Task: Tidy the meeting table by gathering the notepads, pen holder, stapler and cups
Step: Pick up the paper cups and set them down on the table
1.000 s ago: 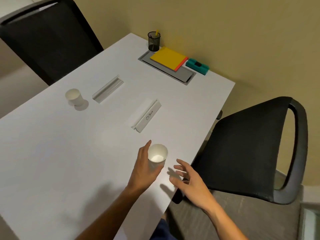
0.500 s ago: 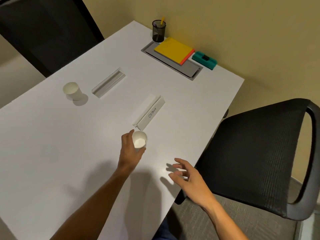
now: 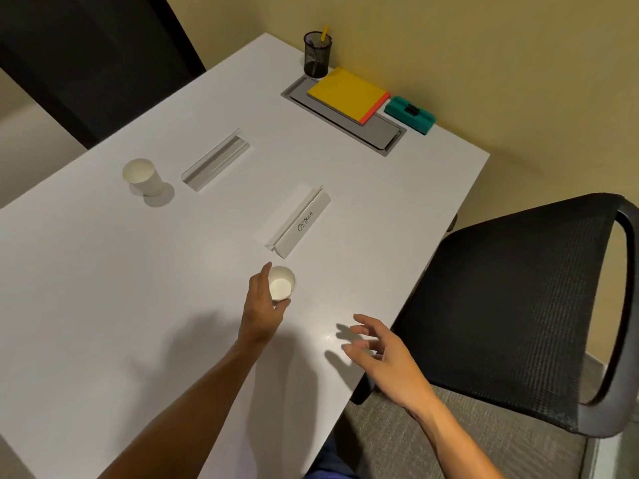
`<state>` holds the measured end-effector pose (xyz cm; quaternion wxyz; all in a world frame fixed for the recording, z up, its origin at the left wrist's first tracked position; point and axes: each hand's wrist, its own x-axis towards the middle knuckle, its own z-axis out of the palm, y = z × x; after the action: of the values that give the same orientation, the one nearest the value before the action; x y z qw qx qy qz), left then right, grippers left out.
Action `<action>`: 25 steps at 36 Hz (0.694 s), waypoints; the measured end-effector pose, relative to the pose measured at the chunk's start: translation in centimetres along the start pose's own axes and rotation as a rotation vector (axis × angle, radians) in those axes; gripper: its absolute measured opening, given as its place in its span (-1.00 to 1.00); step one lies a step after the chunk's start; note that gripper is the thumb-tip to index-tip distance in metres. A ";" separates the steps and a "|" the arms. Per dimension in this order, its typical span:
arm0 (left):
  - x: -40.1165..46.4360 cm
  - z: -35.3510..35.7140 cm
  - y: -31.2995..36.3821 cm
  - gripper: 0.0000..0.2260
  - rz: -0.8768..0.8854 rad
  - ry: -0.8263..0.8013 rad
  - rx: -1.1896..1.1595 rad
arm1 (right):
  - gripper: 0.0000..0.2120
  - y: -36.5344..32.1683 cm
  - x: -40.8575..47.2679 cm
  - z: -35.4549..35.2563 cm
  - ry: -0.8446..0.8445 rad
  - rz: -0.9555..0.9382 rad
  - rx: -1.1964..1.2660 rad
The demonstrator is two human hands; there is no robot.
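My left hand (image 3: 261, 307) grips a small white paper cup (image 3: 281, 288) above the middle of the white table (image 3: 86, 305), just short of a name card. My right hand (image 3: 378, 350) hovers with fingers spread over the table's right edge and holds nothing. A second white cup (image 3: 141, 176) stands at the left. In the far corner stand a black mesh pen holder (image 3: 317, 54) with a yellow pen, a yellow notepad stack with an orange edge (image 3: 347, 94), and a teal stapler (image 3: 409, 114).
Two folded white name cards lie on the table, one lettered (image 3: 299, 224) and one blank (image 3: 216, 160). A grey cable tray (image 3: 377, 131) sits under the notepads. A black mesh chair (image 3: 511, 299) stands at the right, another chair (image 3: 86, 53) far left.
My left hand has carried the cup away from the near table edge toward the middle, close to the lettered name card. My right hand stays spread near the edge.
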<state>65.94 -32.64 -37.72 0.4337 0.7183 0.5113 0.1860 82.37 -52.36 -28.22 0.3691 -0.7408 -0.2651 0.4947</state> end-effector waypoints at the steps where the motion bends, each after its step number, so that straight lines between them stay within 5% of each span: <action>1: 0.1 0.0 0.0 -0.28 -0.003 -0.006 -0.001 | -0.52 0.0 -0.1 0.0 0.000 0.001 -0.003; 25: -3.7 0.1 -0.8 -0.05 -0.079 0.115 0.024 | -0.46 0.4 -2.0 0.5 0.027 -0.016 0.015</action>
<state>64.05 -35.97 -37.80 0.4021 0.6908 0.5653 0.2036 81.20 -53.99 -27.58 0.3822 -0.7425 -0.2620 0.4836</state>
